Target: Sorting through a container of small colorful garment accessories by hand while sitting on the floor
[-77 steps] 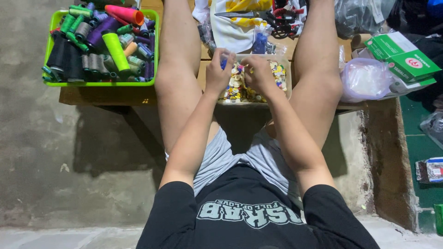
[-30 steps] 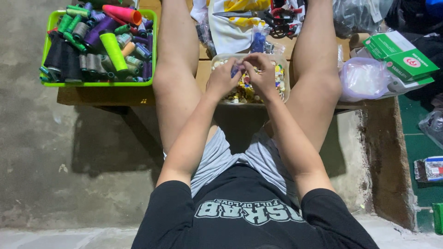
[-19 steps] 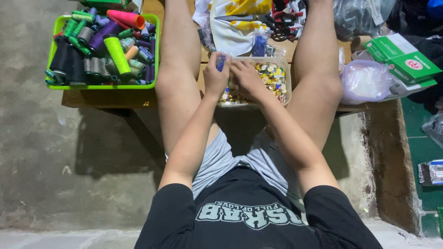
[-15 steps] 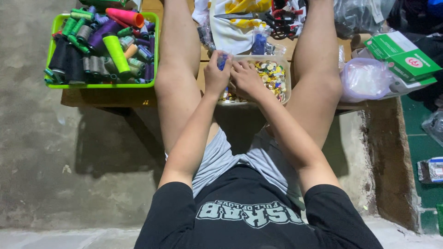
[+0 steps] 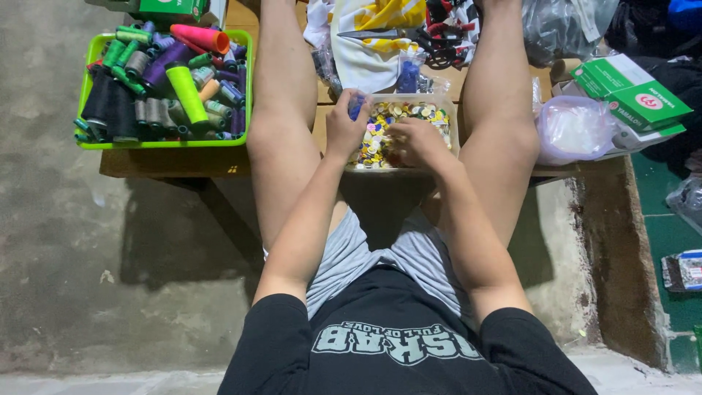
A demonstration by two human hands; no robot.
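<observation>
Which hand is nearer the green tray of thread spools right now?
Left. The left hand is at the near-left corner of the clear box of buttons, on the side facing the green tray of thread spools. The right hand is over the buttons, farther away.

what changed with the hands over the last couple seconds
The hands were together over the clear tub of buttons; they have parted. The right hand dropped into the buttons, fingers spread among them. The left hand lifted to the tub's left rim, pinching a small blue thing. The green basket of thread spools, white cloth and green boxes stayed put.
</observation>
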